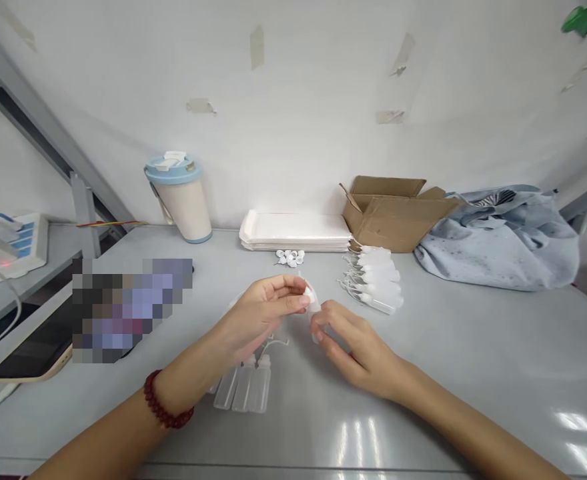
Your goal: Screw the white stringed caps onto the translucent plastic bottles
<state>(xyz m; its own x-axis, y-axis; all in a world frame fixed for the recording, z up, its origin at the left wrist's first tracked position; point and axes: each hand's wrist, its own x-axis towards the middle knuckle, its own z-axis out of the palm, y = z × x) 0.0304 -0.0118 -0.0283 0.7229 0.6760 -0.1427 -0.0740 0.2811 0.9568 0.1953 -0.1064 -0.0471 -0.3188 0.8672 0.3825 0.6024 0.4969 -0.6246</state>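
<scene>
A small translucent plastic bottle [315,308] is held up between my hands over the middle of the table. Closed in a pinch, my left hand [263,312] grips the small white cap [309,293] at its top. Thumb and fingers of my right hand [356,343] close around the bottle's body, hiding part of it. Several similar bottles [251,387] lie below my left wrist, partly covered by it. More bottles with white tops and thin cords [376,277] form a row on the right. Loose white caps [290,258] are heaped just beyond my hands.
At the back stand a cream tumbler [186,207] with a blue lid, a stack of white padded envelopes [296,230] and an open cardboard box [398,220]. Grey-blue cloth [498,247] is bunched at the right. A phone [33,343] and a power strip [21,243] are left.
</scene>
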